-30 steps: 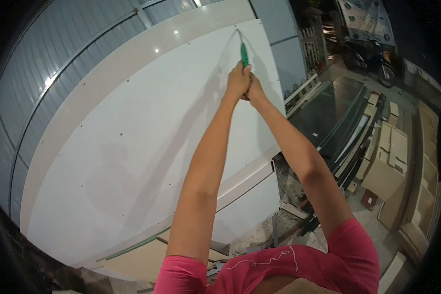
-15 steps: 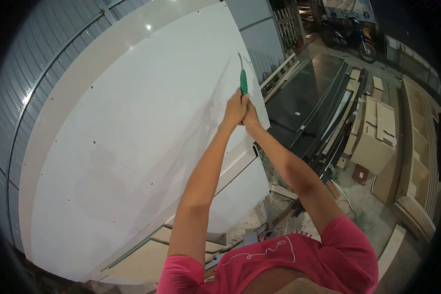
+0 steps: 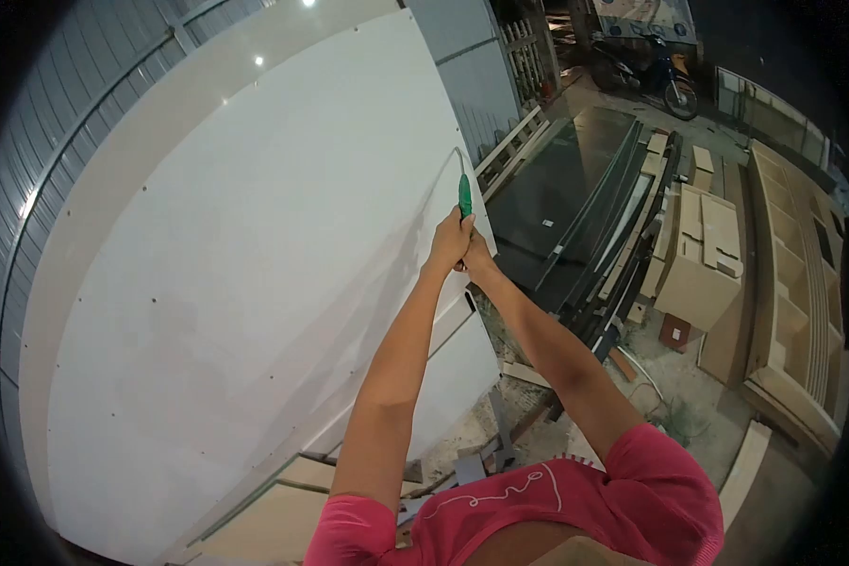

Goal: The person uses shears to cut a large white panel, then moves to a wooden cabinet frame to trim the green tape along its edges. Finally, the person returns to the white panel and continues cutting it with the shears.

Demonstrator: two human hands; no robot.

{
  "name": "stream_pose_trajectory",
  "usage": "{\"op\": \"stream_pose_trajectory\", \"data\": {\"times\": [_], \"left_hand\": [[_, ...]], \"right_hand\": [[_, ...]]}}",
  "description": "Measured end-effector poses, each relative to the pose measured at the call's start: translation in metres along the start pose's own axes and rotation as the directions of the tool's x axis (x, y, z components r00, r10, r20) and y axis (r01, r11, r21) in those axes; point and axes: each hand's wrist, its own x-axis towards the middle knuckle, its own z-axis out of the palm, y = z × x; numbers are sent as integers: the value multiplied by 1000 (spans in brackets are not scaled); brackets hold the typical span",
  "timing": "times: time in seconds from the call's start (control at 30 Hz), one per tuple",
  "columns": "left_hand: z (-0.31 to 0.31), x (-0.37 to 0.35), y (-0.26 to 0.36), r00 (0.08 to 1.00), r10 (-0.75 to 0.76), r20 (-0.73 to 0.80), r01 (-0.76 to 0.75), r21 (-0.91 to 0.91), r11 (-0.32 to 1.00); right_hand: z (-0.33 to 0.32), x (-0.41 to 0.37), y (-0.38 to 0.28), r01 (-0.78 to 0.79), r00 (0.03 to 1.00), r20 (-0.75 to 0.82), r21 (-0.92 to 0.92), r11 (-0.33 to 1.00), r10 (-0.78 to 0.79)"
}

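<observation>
Both arms reach forward to one tool with a green handle [image 3: 465, 195] and a thin, curved metal end. My left hand [image 3: 451, 241] is wrapped round the lower part of the handle. My right hand [image 3: 476, 251] is closed just beside and below it, its fingers partly hidden behind the left one. The tool's curved tip lies close to the right edge of a large white panel [image 3: 255, 236] dotted with small dark holes or screw heads. Whether the tip touches the panel I cannot tell.
Dark glass-like sheets [image 3: 561, 179] lie right of the panel, beside stacked boards and pale wooden boxes [image 3: 700, 255]. A shelf frame [image 3: 790, 302] lies at the far right. A motorbike [image 3: 646, 74] stands at the back. Scraps litter the floor.
Both hands and the green-handled tool have moved down along the panel's right edge. The camera view has shifted slightly, so the surroundings appear further left.
</observation>
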Motion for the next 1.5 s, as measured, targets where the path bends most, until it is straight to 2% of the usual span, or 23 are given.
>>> {"op": "stream_pose_trajectory", "data": {"times": [0.1, 0.17, 0.2, 0.27, 0.33, 0.4, 0.43, 0.5, 0.53, 0.6, 0.63, 0.7, 0.77, 0.83, 0.9, 0.93, 0.97, 1.03, 1.17, 1.23, 1.37, 1.43, 1.5], "left_hand": [[12, -16, -13, 1000, -18, -18, 17, -74, 997], [26, -45, -22, 998, -68, -15, 65, -143, 988], [37, -65, -27, 997, -53, -57, 43, -162, 986], [52, -104, -37, 990, -82, -117, 60, -182, 982], [61, -156, -46, 923, -347, 166, 382, -291, 877], [78, -208, -67, 943, -332, 27, 321, -337, 885], [77, -237, -72, 918, -396, -15, 368, -337, 867], [70, -284, -76, 815, -576, -53, 476, -507, 719], [70, -308, -83, 788, -608, -95, 486, -510, 710], [79, -351, -99, 701, -625, -345, 315, -636, 704], [66, -359, -100, 676, -636, -372, 313, -636, 705], [36, -370, -96, 557, -645, -523, 187, -678, 711], [-1, -372, -92, 502, -655, -564, 195, -664, 722], [-26, -373, -99, 522, -614, -592, 217, -604, 767], [-42, -372, -105, 486, -625, -611, 195, -621, 759], [-49, -372, -108, 509, -607, -610, 169, -621, 765], [-55, -371, -110, 535, -588, -606, 144, -621, 771], [-59, -369, -120, 539, -581, -609, 131, -621, 773], [-55, -372, -116, 557, -570, -603, 138, -610, 780], [-44, -379, -104, 569, -608, -554, 188, -632, 752], [7, -391, -99, 596, -666, -449, 292, -651, 700], [38, -395, -111, 612, -665, -428, 282, -668, 689], [54, -396, -117, 606, -703, -373, 373, -647, 665]], "right_hand": [[0, -16, 11, -76, 997, -32, -44, 996, 74], [-13, -34, 32, 24, 999, -26, -104, 994, -27], [-23, -49, 51, -31, 999, -17, -116, 993, 30], [-45, -75, 86, 108, 993, 79, -260, 959, -91], [-70, -105, 126, 36, 981, 191, -355, 934, 35], [-91, -128, 170, 131, 908, 418, -365, 922, 36], [-81, -146, 183, 97, 880, 467, -363, 927, 91], [-59, -173, 196, -258, 910, 272, -219, 941, 312], [-48, -180, 205, -276, 885, 317, -232, 933, 341], [-33, -194, 216, 154, 790, 538, -640, 753, 296], [-12, -197, 224, 195, 776, 566, -636, 747, 279], [26, -196, 215, 462, 660, 719, -617, 637, 217], [59, -193, 226, 504, 640, 746, -590, 631, 187], [86, -190, 230, 547, 617, 772, -560, 622, 151], [107, -187, 231, 464, 665, 727, -584, 666, 174], [113, -186, 233, 568, 634, 768, -540, 621, 89], [117, -186, 235, 576, 624, 777, -534, 619, 90], [123, -184, 239, 595, 676, 733, -608, 525, 83], [116, -186, 243, 511, 713, 694, -609, 606, 96], [99, -194, 243, 353, 744, 621, -679, 644, 247], [42, -221, 245, 452, 753, 635, -689, 567, 172], [15, -229, 257, 369, 812, 531, -789, 491, 243], [2, -230, 259, 324, 829, 483, -825, 462, 282]]}}
